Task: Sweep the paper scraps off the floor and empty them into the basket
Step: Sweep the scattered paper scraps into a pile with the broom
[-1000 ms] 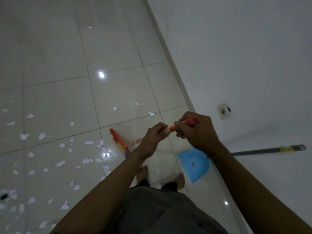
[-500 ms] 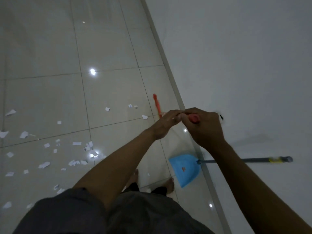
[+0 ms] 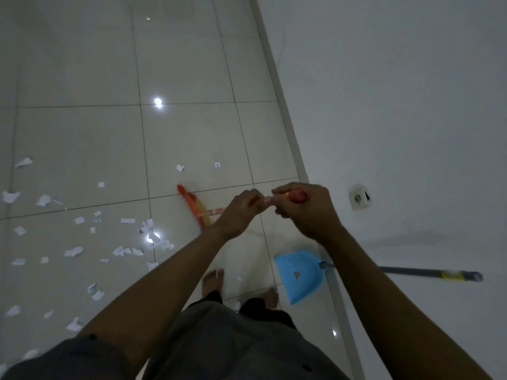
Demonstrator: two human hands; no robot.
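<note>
Lying beside bare feet (image 3: 213,279), blue dustpan (image 3: 297,275); paper scraps (image 3: 123,250) left of broom (image 3: 196,208).

Paper scraps (image 3: 123,250) lie scattered over the left of the floor (image 3: 82,138), with the broom (image 3: 196,208) head just right of them. The dustpan (image 3: 297,275) lies at the floor's right edge against the wall (image 3: 397,105), right of the person's feet (image 3: 212,279) and nearer than the socket (image 3: 358,198) on the wall.

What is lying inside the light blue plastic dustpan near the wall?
The light blue plastic dustpan shows a bare inner surface with only a small reddish mark; none of the white paper scraps lies in it. The right forearm covers part of its grey handle.
</note>
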